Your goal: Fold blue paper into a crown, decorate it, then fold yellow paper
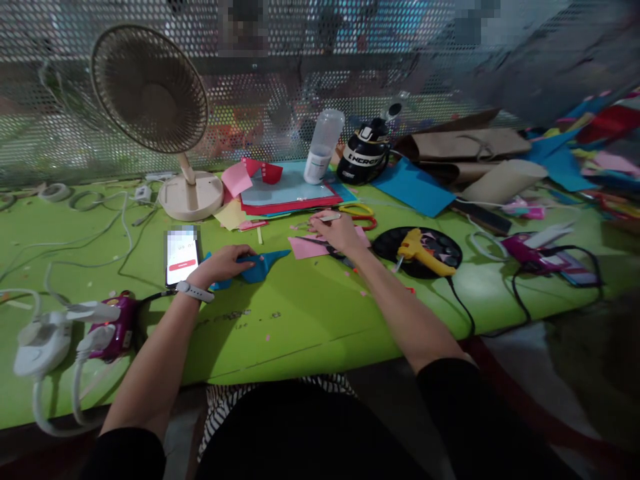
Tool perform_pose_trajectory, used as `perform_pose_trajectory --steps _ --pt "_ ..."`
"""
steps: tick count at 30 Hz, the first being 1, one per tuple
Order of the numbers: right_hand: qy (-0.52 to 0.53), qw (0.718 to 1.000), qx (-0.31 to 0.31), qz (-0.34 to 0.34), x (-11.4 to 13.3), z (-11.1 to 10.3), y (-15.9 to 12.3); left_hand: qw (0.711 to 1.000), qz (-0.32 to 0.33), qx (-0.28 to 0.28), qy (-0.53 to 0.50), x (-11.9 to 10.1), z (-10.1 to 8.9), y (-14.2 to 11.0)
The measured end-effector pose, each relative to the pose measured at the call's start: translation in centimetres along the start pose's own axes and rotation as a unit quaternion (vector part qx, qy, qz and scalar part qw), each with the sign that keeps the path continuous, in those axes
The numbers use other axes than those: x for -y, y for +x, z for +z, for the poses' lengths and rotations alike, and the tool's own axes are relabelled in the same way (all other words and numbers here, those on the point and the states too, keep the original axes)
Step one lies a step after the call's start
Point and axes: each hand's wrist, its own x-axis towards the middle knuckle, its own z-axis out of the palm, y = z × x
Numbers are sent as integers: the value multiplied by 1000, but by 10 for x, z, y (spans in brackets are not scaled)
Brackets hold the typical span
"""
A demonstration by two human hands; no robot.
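Nearby, a yellow glue gun (423,252) rests on a black dish (385,244), and scissors (311,241) lie across pink paper (303,251). Blue paper (259,269) lies at the bent fingertips of the left hand (226,263); whether they grip it is unclear. The right hand (339,231), palm down, curls its fingers by a pale strip (330,217), hold uncertain.

I am facing a green table (310,333), whose top is catching a pale glare. Behind the table, a perforated screen (295,87) is standing, blurred orange, green and blue patches showing through its holes. Beyond the table's far right side, a mottled grey surface (565,60) is rising. Below the table's near edge, deep shadow is lying.
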Motion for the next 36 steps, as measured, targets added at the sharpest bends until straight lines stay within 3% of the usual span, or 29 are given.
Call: perform_pose_trajectory --steps 26,36 --pt "-71 997 15 -31 13 -3 -7 1000 4 3 -11 0 0 0" --pt "-36 998 8 -46 3 -2 -5 1000 4 3 -11 1 0 0"
